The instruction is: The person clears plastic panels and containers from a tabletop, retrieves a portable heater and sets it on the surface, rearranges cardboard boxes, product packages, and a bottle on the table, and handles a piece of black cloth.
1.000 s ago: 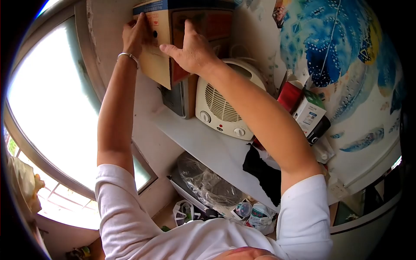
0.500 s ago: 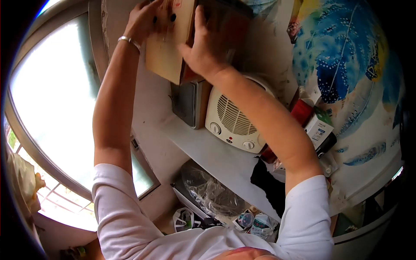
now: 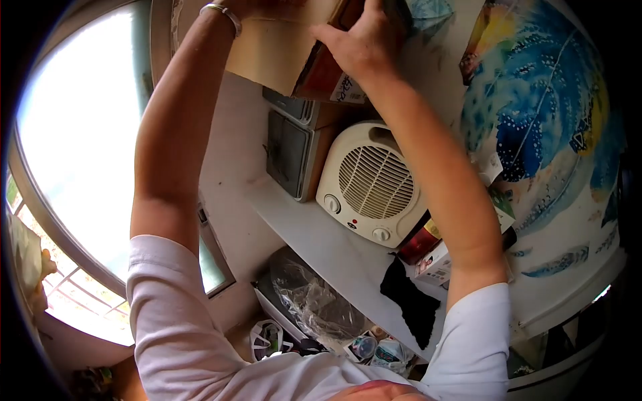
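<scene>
A cardboard box [image 3: 287,53] is at the top of the view, above the shelf, its upper part cut off by the frame. My right hand [image 3: 364,43] holds its right side, thumb at the front edge and fingers along the reddish side. My left hand [image 3: 257,7] is at the box's upper left, mostly outside the frame and in shadow, its fingers hardly visible. Below the box are two stacked speaker-like boxes with dark fronts, the lower one [image 3: 287,154] plain to see. A cream fan heater [image 3: 374,180] stands to their right, under my right forearm.
The pale shelf [image 3: 294,220] also bears a black cloth [image 3: 411,301] and small cartons [image 3: 435,264]. Beneath it lies a plastic-wrapped dark item [image 3: 314,294] among clutter. A bright window [image 3: 80,134] is at left, a feather-patterned cover [image 3: 535,120] at right.
The cardboard box has moved up in the view with both hands, baring more of the upper speaker-like box. Its labelled right side now shows. My right hand has shifted right and up.
</scene>
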The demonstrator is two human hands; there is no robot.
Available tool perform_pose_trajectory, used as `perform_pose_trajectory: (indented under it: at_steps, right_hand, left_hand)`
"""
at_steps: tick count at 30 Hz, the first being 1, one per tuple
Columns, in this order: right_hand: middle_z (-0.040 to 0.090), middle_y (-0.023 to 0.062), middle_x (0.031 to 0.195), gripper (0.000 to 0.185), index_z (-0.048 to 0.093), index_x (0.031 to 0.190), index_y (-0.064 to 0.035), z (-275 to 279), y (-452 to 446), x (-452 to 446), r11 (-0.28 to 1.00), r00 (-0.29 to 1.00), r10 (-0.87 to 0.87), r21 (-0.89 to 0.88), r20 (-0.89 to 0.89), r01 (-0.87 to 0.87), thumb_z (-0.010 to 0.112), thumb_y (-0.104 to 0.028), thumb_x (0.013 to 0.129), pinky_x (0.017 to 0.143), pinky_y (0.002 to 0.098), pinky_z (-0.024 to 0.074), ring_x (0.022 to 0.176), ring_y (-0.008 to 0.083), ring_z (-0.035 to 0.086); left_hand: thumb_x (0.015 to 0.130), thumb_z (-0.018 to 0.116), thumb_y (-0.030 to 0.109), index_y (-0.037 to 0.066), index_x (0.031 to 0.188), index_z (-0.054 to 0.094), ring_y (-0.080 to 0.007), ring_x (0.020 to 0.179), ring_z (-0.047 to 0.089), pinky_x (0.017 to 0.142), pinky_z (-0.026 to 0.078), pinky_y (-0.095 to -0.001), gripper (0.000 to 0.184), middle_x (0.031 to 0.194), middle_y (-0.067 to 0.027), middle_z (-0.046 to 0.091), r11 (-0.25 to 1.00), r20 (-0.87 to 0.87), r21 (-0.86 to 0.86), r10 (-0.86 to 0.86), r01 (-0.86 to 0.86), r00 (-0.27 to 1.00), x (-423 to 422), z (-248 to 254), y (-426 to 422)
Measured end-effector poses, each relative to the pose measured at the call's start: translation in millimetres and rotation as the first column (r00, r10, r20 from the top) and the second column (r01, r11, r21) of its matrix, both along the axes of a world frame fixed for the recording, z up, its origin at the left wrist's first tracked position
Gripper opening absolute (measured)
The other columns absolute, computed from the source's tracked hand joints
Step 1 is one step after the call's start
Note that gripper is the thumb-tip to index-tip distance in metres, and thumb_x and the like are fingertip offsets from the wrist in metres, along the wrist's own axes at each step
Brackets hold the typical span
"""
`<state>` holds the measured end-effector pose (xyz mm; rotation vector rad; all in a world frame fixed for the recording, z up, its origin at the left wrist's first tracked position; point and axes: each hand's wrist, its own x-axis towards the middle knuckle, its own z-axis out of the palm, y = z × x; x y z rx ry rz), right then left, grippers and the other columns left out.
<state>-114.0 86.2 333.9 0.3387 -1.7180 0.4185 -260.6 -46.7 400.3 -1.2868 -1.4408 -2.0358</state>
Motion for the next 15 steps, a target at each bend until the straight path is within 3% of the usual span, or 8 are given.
perform_pose_trajectory:
  at_steps: [1,2,3,7,9,10,13,15]
  right_hand:
    - [0.042,0.0329,0.132,0.091,0.031,0.134,0.0118,-5,2,-4,1.0,0.999,-0.024,-0.015,-0.024,0.024,0.079,-0.023,0.065,0.106,0.0431,0.0337,0.125,0.0444,0.039]
    - [0.041,0.0328,0.132,0.094,0.03,0.136,0.0114,-11,5,-9,0.998,0.998,-0.049,-0.033,-0.046,0.047,0.08,-0.024,0.065,0.106,0.0426,0.0339,0.124,0.0439,0.04]
    - [0.04,0.0326,0.133,0.096,0.028,0.137,0.0109,-14,6,-13,0.996,0.995,-0.073,-0.052,-0.067,0.07,0.081,-0.026,0.065,0.106,0.0422,0.0342,0.124,0.0433,0.041]
    - [0.039,0.0325,0.134,0.102,0.023,0.139,0.0107,-9,-5,-3,0.987,0.984,-0.041,-0.145,0.173,0.067,0.081,-0.031,0.066,0.107,0.0435,0.0333,0.125,0.0436,0.04]
    - [0.039,0.034,0.133,0.099,0.026,0.137,0.0114,-13,-2,-8,0.997,0.994,-0.017,-0.068,0.108,0.025,0.08,-0.03,0.066,0.107,0.0447,0.0326,0.126,0.045,0.038]
    - [0.039,0.0345,0.133,0.098,0.027,0.137,0.0116,-13,0,-10,1.0,0.998,-0.022,-0.013,0.065,0.023,0.079,-0.029,0.065,0.108,0.045,0.0322,0.126,0.0455,0.038]
    - [0.038,0.0362,0.133,0.095,0.029,0.136,0.0121,-10,-1,-15,0.995,0.998,-0.059,0.08,-0.019,0.06,0.077,-0.025,0.064,0.109,0.0458,0.0294,0.127,0.0473,0.035]
    - [0.037,0.037,0.133,0.093,0.029,0.136,0.0126,-10,-4,-15,0.989,0.995,-0.081,0.121,-0.065,0.089,0.075,-0.022,0.063,0.11,0.0462,0.0271,0.128,0.0482,0.033]
  left_hand:
    - [0.083,0.071,0.026,-0.002,0.12,0.056,-0.0151,0.08,0.06,0.061,0.051,-0.0287,0.048,0.099,-0.0085,0.063,0.998,-0.037,0.031,0.051,-0.05,0.998,-12,-2,6]
    - [0.081,0.073,0.025,-0.002,0.123,0.052,-0.0151,0.089,0.06,0.065,0.052,-0.0283,0.054,0.107,-0.009,0.061,0.997,-0.084,0.067,-0.036,0.041,0.996,-23,-4,9]
    - [0.081,0.073,0.025,-0.002,0.122,0.053,-0.015,0.086,0.06,0.063,0.052,-0.0281,0.053,0.105,-0.0093,0.061,0.996,-0.084,0.078,-0.038,0.045,0.996,-20,-7,9]
    - [0.083,0.071,0.028,-0.002,0.118,0.054,-0.0147,0.071,0.061,0.051,0.051,-0.0276,0.049,0.095,-0.0108,0.063,0.985,0.001,0.135,-0.107,0.106,0.994,6,-20,11]
    - [0.083,0.071,0.031,-0.002,0.117,0.055,-0.0147,0.062,0.061,0.042,0.048,-0.0272,0.049,0.089,-0.0115,0.063,0.973,0.092,0.176,-0.167,0.149,0.982,10,-26,11]
    - [0.084,0.07,0.034,-0.003,0.114,0.056,-0.0162,0.072,0.062,0.056,0.053,-0.0291,0.049,0.089,-0.0106,0.064,0.979,0.129,0.193,-0.095,0.069,0.987,-5,-26,12]
    - [0.085,0.069,0.035,-0.004,0.115,0.055,-0.018,0.089,0.06,0.075,0.052,-0.0316,0.052,0.099,-0.0118,0.063,0.911,0.13,0.362,0.158,-0.195,0.979,-27,-29,20]
    - [0.085,0.069,0.035,-0.005,0.12,0.051,-0.0194,0.098,0.057,0.084,0.049,-0.0324,0.056,0.107,-0.0132,0.06,0.931,0.085,0.335,0.122,-0.144,0.989,-31,-34,12]
